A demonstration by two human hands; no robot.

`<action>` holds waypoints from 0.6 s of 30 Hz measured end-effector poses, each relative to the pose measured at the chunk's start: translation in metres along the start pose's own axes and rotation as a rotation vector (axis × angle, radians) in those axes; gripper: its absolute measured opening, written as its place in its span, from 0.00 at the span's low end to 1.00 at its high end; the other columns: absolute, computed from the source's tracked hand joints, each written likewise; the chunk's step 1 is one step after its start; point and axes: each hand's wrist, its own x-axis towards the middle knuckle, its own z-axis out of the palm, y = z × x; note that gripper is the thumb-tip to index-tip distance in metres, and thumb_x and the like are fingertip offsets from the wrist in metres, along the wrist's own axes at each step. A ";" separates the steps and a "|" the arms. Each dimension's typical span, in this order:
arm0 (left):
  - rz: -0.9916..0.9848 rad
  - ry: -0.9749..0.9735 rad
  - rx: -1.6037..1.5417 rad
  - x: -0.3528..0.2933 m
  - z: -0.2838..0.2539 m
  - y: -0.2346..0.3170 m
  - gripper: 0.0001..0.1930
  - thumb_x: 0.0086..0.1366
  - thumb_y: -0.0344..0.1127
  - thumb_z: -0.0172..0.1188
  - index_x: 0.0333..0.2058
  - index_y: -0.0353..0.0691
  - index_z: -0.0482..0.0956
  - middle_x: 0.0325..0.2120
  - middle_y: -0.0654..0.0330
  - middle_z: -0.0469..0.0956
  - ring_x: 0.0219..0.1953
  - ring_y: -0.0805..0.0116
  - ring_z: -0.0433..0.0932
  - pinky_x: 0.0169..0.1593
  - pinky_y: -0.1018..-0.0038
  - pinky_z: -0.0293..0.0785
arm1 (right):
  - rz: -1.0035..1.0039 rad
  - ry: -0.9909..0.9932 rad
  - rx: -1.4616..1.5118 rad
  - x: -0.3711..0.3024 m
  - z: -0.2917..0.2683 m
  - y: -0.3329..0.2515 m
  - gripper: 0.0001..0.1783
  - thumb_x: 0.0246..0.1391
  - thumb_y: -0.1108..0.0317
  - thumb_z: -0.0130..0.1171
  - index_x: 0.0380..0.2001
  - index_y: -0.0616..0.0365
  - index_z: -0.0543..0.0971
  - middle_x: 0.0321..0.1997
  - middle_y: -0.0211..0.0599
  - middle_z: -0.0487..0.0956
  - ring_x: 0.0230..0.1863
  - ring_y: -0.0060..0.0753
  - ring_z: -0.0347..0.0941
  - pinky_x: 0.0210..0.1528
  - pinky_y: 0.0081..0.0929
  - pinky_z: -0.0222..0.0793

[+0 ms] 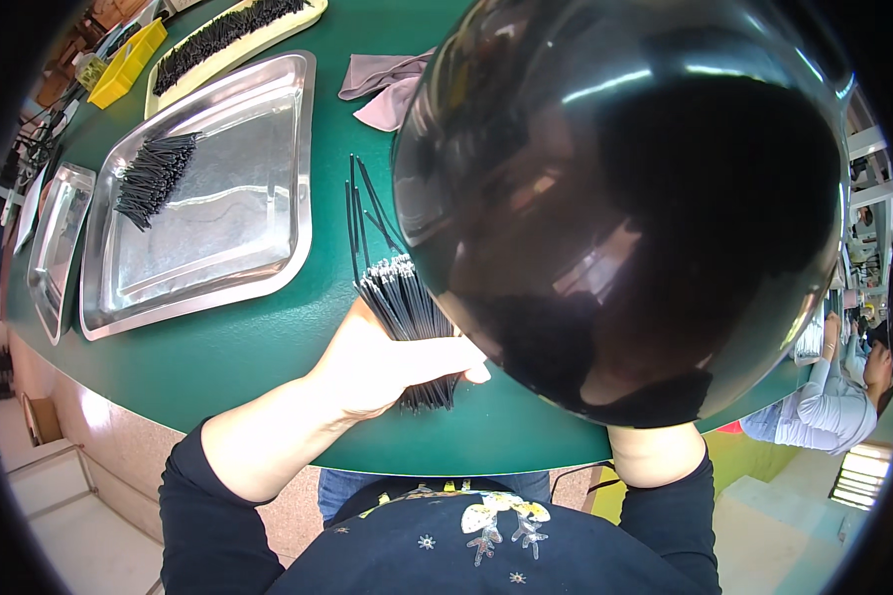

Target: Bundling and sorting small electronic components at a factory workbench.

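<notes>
My left hand (392,362) is closed around a thick bundle of thin black rods (402,307) with silvery tips, held over the green table. A few longer black rods (355,213) stick out past the far end of the bundle. A large, glossy black dome (605,198), apparently a lamp shade, fills the middle right of the view. Behind it my right hand is hidden. Only my right forearm (655,454) shows below the dome's lower edge, so I cannot see what that hand holds or touches.
A metal tray (228,223) with a small pile of black rods (157,178) lies left. Beyond it are a pale tray (154,99), a yellow bin (127,64) and a narrower metal tray (62,248). A mauve cloth (387,84) lies at the far side. Another person (829,402) sits far right.
</notes>
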 end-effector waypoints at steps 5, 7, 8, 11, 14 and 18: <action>0.008 0.015 0.013 -0.001 0.001 0.000 0.03 0.45 0.22 0.61 0.19 0.31 0.75 0.18 0.54 0.76 0.21 0.68 0.77 0.29 0.76 0.74 | 0.001 0.001 0.019 0.002 -0.001 0.001 0.18 0.52 0.68 0.50 0.47 0.61 0.66 0.38 0.38 0.72 0.35 0.31 0.70 0.38 0.26 0.66; 0.055 0.041 0.111 -0.002 0.003 0.003 0.04 0.45 0.23 0.62 0.19 0.32 0.75 0.18 0.55 0.76 0.21 0.69 0.77 0.29 0.77 0.73 | 0.002 0.003 0.025 0.011 -0.001 0.001 0.18 0.52 0.68 0.50 0.47 0.61 0.66 0.38 0.38 0.72 0.35 0.31 0.70 0.38 0.26 0.66; 0.056 0.040 0.110 -0.002 0.003 0.003 0.04 0.45 0.23 0.62 0.19 0.32 0.75 0.18 0.55 0.76 0.21 0.69 0.77 0.29 0.77 0.73 | 0.003 0.004 0.027 0.012 -0.003 0.000 0.18 0.52 0.68 0.50 0.47 0.61 0.66 0.38 0.38 0.72 0.35 0.31 0.70 0.38 0.25 0.66; 0.094 0.066 0.188 -0.003 0.003 0.003 0.05 0.45 0.24 0.62 0.20 0.33 0.74 0.17 0.57 0.76 0.22 0.71 0.76 0.28 0.78 0.73 | 0.006 0.008 0.037 0.011 -0.007 0.000 0.18 0.52 0.68 0.50 0.47 0.61 0.66 0.38 0.38 0.72 0.35 0.31 0.70 0.38 0.25 0.66; 0.078 0.074 0.303 -0.003 0.006 0.004 0.05 0.46 0.25 0.63 0.20 0.34 0.74 0.17 0.57 0.76 0.22 0.72 0.76 0.28 0.78 0.72 | 0.010 0.010 0.049 0.009 -0.001 0.001 0.18 0.52 0.68 0.50 0.47 0.61 0.66 0.38 0.38 0.72 0.35 0.31 0.70 0.38 0.25 0.66; 0.072 0.059 0.165 -0.003 0.004 0.000 0.06 0.46 0.25 0.64 0.20 0.35 0.73 0.18 0.59 0.75 0.21 0.74 0.75 0.27 0.80 0.71 | 0.014 0.009 0.066 0.008 -0.003 0.001 0.18 0.52 0.68 0.49 0.47 0.61 0.66 0.38 0.38 0.72 0.35 0.31 0.70 0.37 0.25 0.66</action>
